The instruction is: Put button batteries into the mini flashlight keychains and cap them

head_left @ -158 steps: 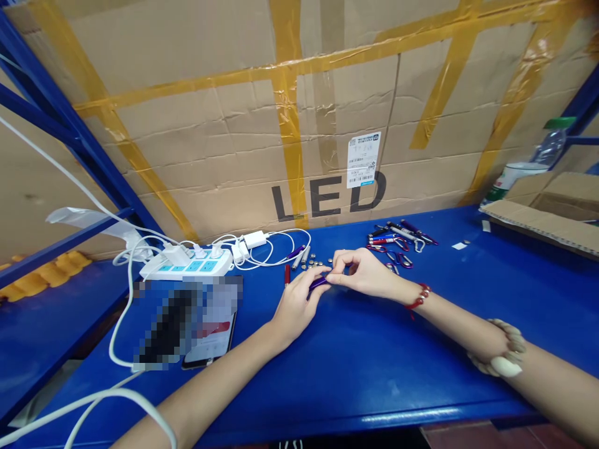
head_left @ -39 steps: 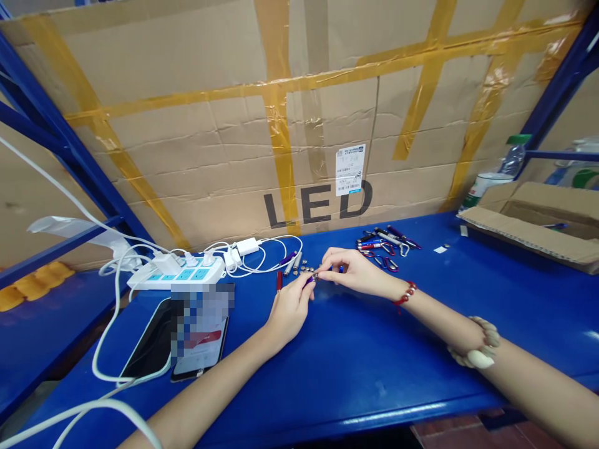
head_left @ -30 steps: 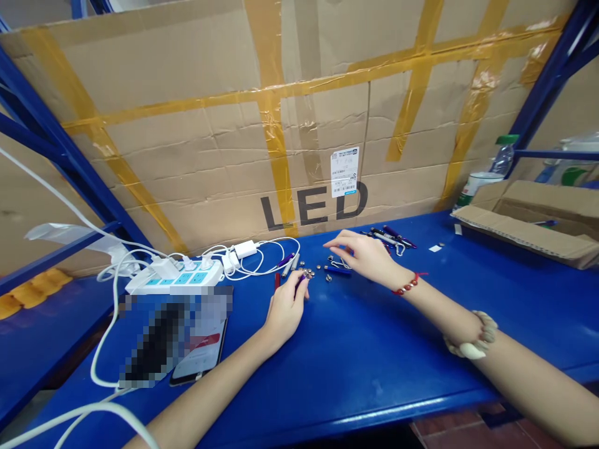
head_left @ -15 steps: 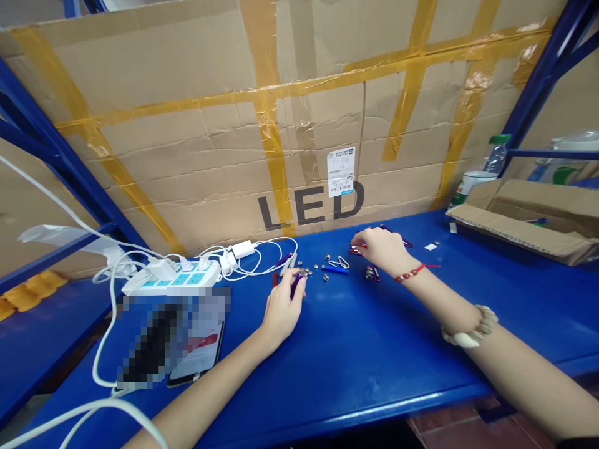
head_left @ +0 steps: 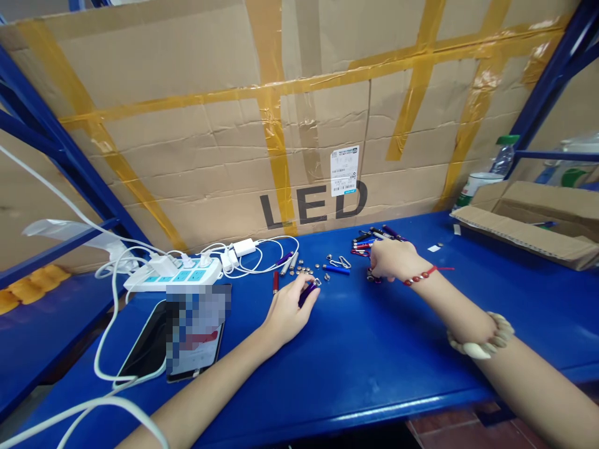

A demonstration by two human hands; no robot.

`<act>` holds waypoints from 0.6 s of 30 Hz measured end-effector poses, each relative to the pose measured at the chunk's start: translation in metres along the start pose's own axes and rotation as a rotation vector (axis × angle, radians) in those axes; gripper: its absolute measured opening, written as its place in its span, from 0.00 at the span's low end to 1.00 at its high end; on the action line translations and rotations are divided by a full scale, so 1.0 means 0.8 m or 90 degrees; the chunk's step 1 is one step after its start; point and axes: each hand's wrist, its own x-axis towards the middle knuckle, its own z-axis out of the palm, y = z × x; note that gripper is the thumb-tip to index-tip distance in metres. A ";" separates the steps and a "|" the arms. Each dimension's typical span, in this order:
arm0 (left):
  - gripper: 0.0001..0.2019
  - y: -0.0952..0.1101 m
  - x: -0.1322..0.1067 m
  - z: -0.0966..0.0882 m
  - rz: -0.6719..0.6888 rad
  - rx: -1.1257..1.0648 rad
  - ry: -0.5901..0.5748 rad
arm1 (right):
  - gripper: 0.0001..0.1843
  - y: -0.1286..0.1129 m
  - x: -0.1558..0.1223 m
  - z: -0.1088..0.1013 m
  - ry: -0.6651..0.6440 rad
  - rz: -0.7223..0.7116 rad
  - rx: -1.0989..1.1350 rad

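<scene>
My left hand is closed around a purple metal tube, its open silvery end pointing up and away. My right hand reaches down with bent fingertips at a small cluster of metal end pieces; the fingers partly cover what they pinch. Between the hands lie a blue tube, a silver carabiner clip and a small metal cap. Several button cells are scattered beyond my left hand, near a red tube and a silver tube.
Behind my right hand is a pile of coloured tubes. On the left are a white power strip with cables and two phones. An open cardboard box and a bottle stand right. A large carton walls the back.
My right hand has moved from the pile of tubes down toward the metal end pieces. My left hand has shifted slightly right with the purple tube, uncovering button cells.
</scene>
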 end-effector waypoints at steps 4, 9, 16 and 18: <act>0.12 0.000 0.000 -0.001 0.006 0.001 -0.003 | 0.08 -0.005 -0.006 0.000 -0.024 -0.024 -0.014; 0.11 0.001 0.000 -0.003 0.007 0.002 -0.006 | 0.11 -0.017 -0.007 0.011 0.024 -0.048 -0.028; 0.12 -0.001 0.000 -0.001 0.011 -0.006 0.001 | 0.10 -0.032 0.003 0.035 0.124 -0.118 -0.022; 0.12 -0.001 0.001 -0.001 0.008 -0.004 -0.002 | 0.09 -0.032 0.006 0.039 0.143 -0.128 -0.019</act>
